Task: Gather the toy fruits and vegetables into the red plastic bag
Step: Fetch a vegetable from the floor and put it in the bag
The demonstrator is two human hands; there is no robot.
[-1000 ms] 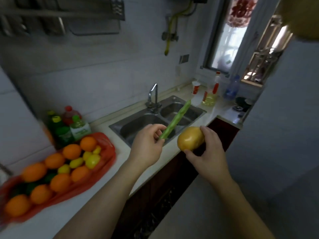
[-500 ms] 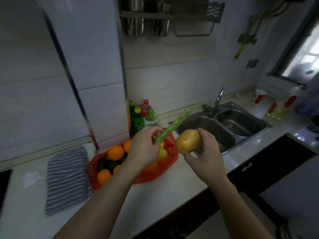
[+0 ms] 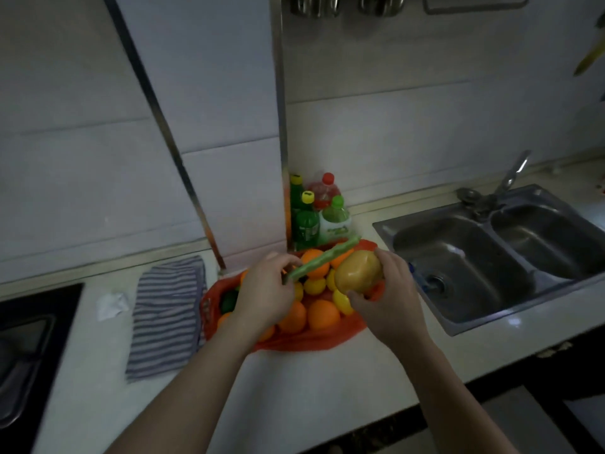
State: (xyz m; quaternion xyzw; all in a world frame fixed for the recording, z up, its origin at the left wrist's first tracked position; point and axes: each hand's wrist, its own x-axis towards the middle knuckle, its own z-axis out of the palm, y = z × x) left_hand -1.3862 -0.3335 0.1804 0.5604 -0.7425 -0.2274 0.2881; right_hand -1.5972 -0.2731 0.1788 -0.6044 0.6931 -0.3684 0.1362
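Note:
The red plastic bag (image 3: 311,340) lies open on the white counter, filled with several toy oranges (image 3: 322,314) and yellow lemons (image 3: 315,286), plus something dark green at its left. My left hand (image 3: 266,293) holds a long green bean pod (image 3: 322,259) that slants up to the right above the bag. My right hand (image 3: 388,299) grips a yellow-brown toy potato (image 3: 358,271) just over the bag's right side. Both hands hover directly above the bag's contents.
Several drink bottles (image 3: 314,213) stand against the wall behind the bag. A striped cloth (image 3: 165,314) and a crumpled white paper (image 3: 111,304) lie to the left, then a black stove (image 3: 29,342). A double steel sink (image 3: 497,257) with a tap sits at the right.
The view has swung left from the sink toward the bag. Both hands, still holding the bean pod and the potato, have come over the open bag.

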